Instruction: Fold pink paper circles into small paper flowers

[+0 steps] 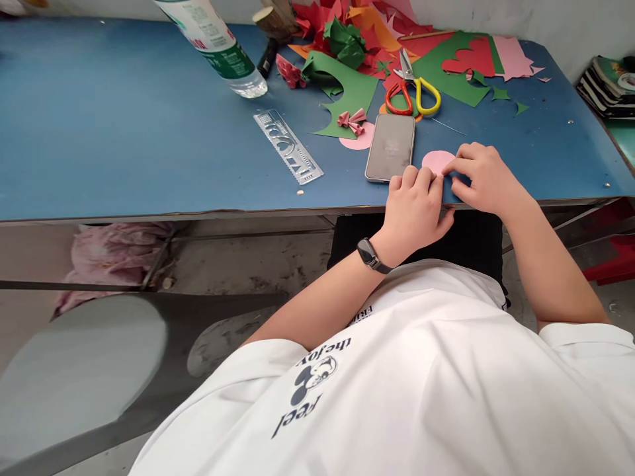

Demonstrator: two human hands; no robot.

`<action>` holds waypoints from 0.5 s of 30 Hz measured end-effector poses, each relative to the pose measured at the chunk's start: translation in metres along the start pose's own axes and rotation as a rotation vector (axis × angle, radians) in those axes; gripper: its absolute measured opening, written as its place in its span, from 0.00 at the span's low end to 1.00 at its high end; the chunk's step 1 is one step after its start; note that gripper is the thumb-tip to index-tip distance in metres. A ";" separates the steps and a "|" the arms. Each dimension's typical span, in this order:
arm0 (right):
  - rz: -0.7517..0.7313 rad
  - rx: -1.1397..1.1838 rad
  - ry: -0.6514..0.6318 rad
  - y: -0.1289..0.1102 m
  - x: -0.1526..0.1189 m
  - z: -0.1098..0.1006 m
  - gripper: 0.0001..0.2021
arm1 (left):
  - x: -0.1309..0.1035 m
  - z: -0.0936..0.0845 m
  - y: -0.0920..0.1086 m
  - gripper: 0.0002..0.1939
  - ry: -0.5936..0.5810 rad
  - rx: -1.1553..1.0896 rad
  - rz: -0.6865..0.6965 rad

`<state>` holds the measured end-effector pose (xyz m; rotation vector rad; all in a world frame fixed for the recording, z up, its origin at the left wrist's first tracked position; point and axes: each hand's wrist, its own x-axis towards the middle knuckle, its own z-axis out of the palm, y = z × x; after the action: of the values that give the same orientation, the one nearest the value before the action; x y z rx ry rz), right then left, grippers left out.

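Observation:
A pink paper circle [438,160] lies near the table's front edge, its near side covered by fingers. My left hand [415,206] bends over the table edge with curled fingers, their tips at the circle's lower rim; the thumb points right. From the other side, my right hand [482,177] presses bent fingertips on the circle's right rim, thumb lower down. Left of them rests a smartphone [391,147], close to my left fingers. Beyond it lie scissors [407,89] with red and yellow handles. A gathered pink paper piece [353,122] sits on another pink circle [361,137].
On the blue table [149,119] are a clear stencil ruler [288,147], a bottle [218,49] and green paper offcuts [350,86]. Crumpled red paper [327,20] is heaped at the back. Notebooks [608,86] are stacked far right. A grey stool [84,377] stands lower left.

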<state>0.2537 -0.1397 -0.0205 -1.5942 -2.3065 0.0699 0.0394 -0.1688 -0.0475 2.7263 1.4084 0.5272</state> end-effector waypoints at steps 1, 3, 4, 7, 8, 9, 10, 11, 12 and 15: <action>-0.009 0.006 -0.005 0.001 0.000 0.000 0.10 | 0.000 0.001 0.000 0.32 0.006 -0.004 0.000; -0.001 0.013 0.005 0.005 0.002 0.003 0.09 | 0.000 0.001 -0.001 0.31 0.009 -0.010 0.002; 0.016 0.012 0.023 0.008 0.003 0.005 0.08 | 0.000 0.000 -0.001 0.31 0.005 -0.010 0.004; 0.096 -0.004 0.115 0.017 0.006 0.013 0.08 | 0.000 -0.003 0.000 0.31 -0.010 -0.004 0.010; 0.123 -0.010 0.138 0.019 0.006 0.015 0.09 | 0.000 -0.003 0.000 0.31 -0.013 -0.001 0.010; 0.147 -0.014 0.152 0.021 0.006 0.017 0.09 | 0.000 -0.004 0.000 0.31 -0.012 0.003 0.008; 0.168 -0.017 0.159 0.022 0.006 0.018 0.10 | 0.000 -0.003 0.000 0.31 -0.009 0.007 0.004; 0.183 -0.016 0.161 0.022 0.005 0.019 0.10 | -0.001 -0.002 0.000 0.31 -0.001 0.010 0.003; 0.191 -0.015 0.164 0.022 0.005 0.019 0.11 | -0.001 -0.001 -0.001 0.31 0.011 0.014 0.006; 0.179 -0.007 0.198 0.020 0.003 0.018 0.12 | -0.002 0.005 -0.004 0.32 0.046 0.021 0.059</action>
<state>0.2654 -0.1272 -0.0409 -1.7238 -2.0149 -0.0512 0.0368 -0.1672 -0.0534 2.7975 1.3543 0.5848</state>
